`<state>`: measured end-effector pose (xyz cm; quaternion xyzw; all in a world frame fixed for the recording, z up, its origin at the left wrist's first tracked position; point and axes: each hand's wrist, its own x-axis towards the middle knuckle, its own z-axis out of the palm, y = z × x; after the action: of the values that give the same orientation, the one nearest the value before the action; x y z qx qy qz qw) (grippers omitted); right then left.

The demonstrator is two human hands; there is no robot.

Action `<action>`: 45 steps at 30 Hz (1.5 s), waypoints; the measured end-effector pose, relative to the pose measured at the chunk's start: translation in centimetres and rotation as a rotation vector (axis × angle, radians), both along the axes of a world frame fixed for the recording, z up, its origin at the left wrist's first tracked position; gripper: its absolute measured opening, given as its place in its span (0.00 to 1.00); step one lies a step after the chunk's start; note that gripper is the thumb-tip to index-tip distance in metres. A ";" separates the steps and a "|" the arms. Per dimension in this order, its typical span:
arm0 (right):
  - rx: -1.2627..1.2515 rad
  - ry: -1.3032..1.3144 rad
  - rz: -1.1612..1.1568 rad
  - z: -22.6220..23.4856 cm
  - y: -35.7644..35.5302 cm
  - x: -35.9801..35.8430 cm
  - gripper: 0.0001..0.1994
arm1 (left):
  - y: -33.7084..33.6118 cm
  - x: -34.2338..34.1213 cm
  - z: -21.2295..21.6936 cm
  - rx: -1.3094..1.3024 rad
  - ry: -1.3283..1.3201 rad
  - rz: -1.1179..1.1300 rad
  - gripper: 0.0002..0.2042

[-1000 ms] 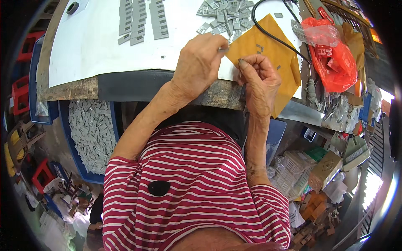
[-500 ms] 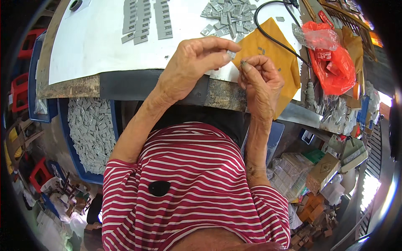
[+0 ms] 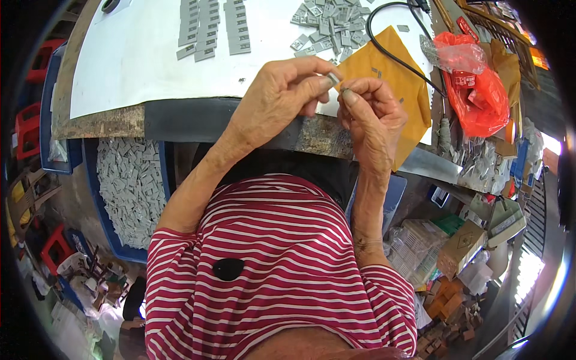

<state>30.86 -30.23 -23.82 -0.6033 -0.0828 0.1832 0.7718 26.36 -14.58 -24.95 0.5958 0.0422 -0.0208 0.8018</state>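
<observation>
Over the table's near edge, my left hand [image 3: 282, 96] pinches a small grey rectangular piece [image 3: 332, 79] between thumb and fingertips. Right beside it, my right hand [image 3: 375, 114] is closed in a pinch, its fingertips close to that piece. What the right fingertips hold is too small and covered to make out. Beyond the hands lies a loose pile of similar grey pieces [image 3: 330, 27]. Farther left, more of them stand in neat overlapping columns [image 3: 207, 30] on white paper [image 3: 132, 66]. Under my right hand spreads a mustard-yellow sheet [image 3: 390, 54] with a few tiny dark bits on it.
A black cable [image 3: 375, 39] curves across the yellow sheet. Red plastic bags [image 3: 477, 90] sit at the table's right end. Below the table on the left, a blue bin [image 3: 123, 249] is filled with grey pieces. Cardboard boxes [image 3: 462, 246] crowd the floor at lower right.
My left hand has turned slightly, and the grey piece now shows tilted at its fingertips. Both hands have drawn a little closer together. The laid-out columns look the same.
</observation>
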 end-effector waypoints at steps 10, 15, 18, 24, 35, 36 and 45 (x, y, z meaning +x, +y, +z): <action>-0.145 0.001 0.018 -0.7 -0.2 0.2 0.04 | -0.3 -0.2 -0.2 0.365 -0.028 0.010 0.12; -0.169 0.021 0.038 -1.0 -0.5 0.3 0.04 | -1.1 -0.2 -0.6 0.399 -0.202 0.138 0.09; -0.195 0.034 0.058 -1.1 -0.7 0.3 0.04 | -0.7 -0.4 0.2 0.382 -0.101 0.020 0.10; -0.189 0.085 0.101 -0.7 -0.9 0.5 0.05 | -0.3 -0.4 0.0 0.337 -0.063 -0.046 0.09; -0.119 0.155 0.158 -0.4 -0.9 0.3 0.05 | -0.7 0.0 -1.2 0.159 -0.110 -0.005 0.06; -0.118 0.156 0.160 -0.5 -0.8 0.3 0.05 | -0.7 0.0 -1.2 0.148 -0.099 -0.007 0.06; -0.125 0.098 -0.027 -1.2 0.2 -0.8 0.03 | -0.9 -0.2 -0.8 0.121 -0.030 0.017 0.07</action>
<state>30.02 -30.03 -25.04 -0.6415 -0.0253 0.2067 0.7383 26.20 -15.44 -25.79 0.6431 0.0364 -0.0025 0.7649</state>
